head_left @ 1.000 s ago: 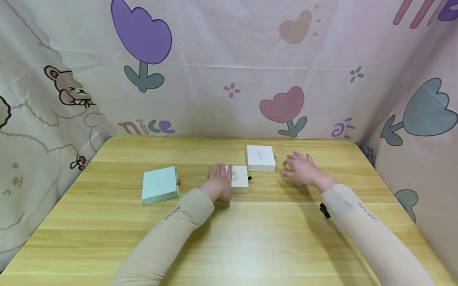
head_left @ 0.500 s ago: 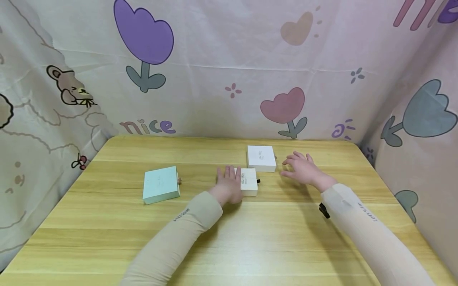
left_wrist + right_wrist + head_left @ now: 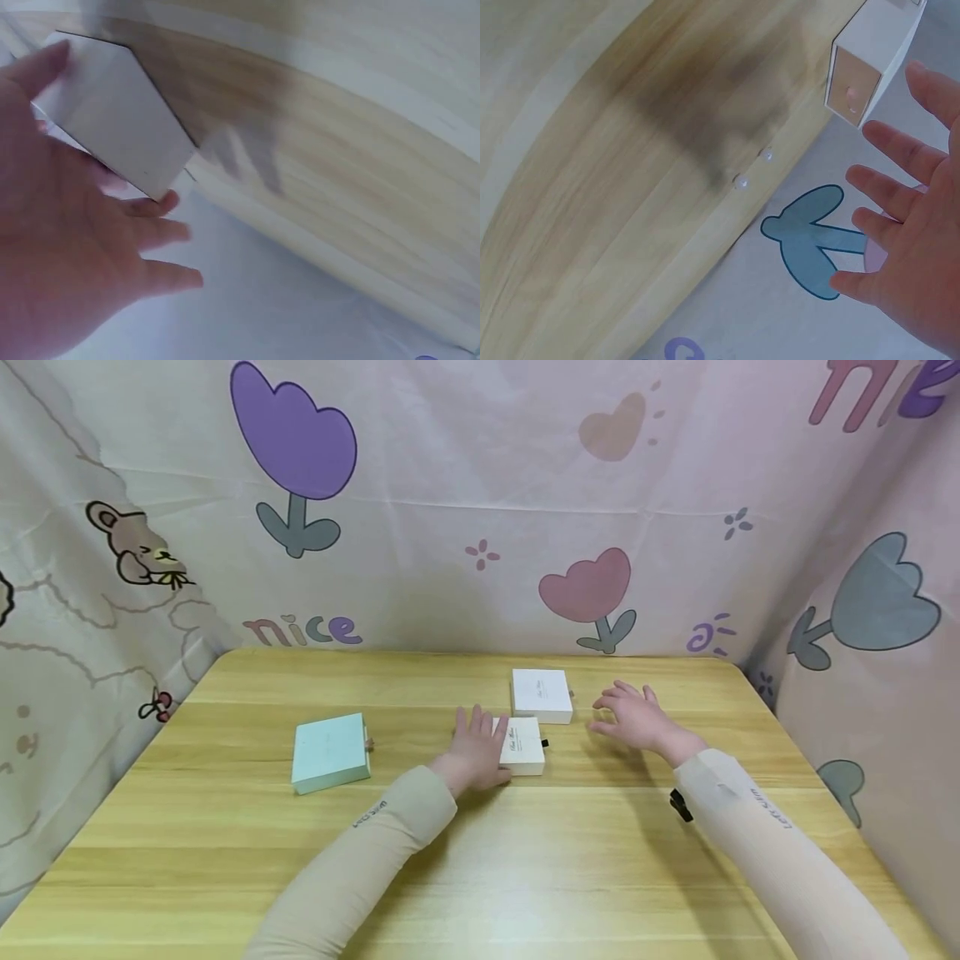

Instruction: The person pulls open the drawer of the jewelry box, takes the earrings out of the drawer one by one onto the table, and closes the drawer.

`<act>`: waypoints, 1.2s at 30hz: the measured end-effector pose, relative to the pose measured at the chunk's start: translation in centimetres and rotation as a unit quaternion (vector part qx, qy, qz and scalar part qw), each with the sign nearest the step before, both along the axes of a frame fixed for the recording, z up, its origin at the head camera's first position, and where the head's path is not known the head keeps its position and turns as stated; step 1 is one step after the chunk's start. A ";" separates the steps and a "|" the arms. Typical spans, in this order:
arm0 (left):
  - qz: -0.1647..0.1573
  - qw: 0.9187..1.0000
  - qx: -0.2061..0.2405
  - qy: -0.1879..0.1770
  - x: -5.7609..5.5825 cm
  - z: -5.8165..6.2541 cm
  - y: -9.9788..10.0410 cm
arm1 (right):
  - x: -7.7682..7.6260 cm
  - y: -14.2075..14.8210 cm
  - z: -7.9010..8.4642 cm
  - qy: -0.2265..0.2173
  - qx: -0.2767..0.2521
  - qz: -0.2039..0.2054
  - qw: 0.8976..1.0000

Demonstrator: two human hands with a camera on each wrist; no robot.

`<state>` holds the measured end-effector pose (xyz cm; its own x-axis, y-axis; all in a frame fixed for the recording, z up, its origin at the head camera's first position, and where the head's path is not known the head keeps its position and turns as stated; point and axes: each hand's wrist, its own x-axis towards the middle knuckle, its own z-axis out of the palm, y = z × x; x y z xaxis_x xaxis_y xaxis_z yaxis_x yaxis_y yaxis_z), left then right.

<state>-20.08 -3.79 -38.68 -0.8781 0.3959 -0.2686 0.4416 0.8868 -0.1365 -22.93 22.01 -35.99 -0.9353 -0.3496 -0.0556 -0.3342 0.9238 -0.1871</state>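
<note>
In the head view a small white box with dark lettering (image 3: 522,746) and a black pull tab lies mid-table. My left hand (image 3: 474,752) is at its left side, fingers spread and rather straight. The left wrist view shows the thumb overlapping one end of this white box (image 3: 120,112), with a fingertip right at the opposite corner. A second white box (image 3: 542,695) lies just behind it, towards the back. My right hand (image 3: 633,717) hovers to the right of both boxes, fingers spread, holding nothing. In the right wrist view, a white box with a beige end (image 3: 881,52) appears beyond the fingertips.
A mint-green box (image 3: 330,752) with a pinkish tab lies on the left of the wooden table (image 3: 525,868). Printed curtains (image 3: 420,510) stand along the back and sides. Two small clear beads or studs (image 3: 740,181) show near the table edge in the right wrist view.
The lettered white box and my left hand have moved right along the table. Lately the hand has drawn slightly back with its thumb spread wider. The right hand has stayed in place.
</note>
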 end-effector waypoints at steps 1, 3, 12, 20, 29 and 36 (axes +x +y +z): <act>-0.008 1.000 0.011 0.004 -0.1 -0.1 -0.2 | 0.0 0.1 0.0 0.001 0.000 0.000 1.000; -0.020 0.999 0.043 0.006 -0.4 -0.3 -0.7 | 0.0 0.4 0.0 0.004 -0.001 -0.001 1.000; -0.066 0.990 0.127 0.000 -0.7 -1.4 -2.3 | -0.1 0.9 -0.3 0.003 -0.006 -0.001 1.000; -0.065 0.990 0.122 0.001 -0.8 -1.4 -1.8 | 0.1 0.0 -0.4 0.029 -0.017 -0.013 0.999; -0.059 0.991 0.120 0.004 -1.0 -2.0 -1.5 | 0.9 -3.4 -1.0 0.030 -0.033 0.008 0.999; -0.057 0.991 0.118 0.007 -0.9 -1.7 -1.4 | 0.9 -5.1 -1.9 0.012 -0.041 0.011 0.999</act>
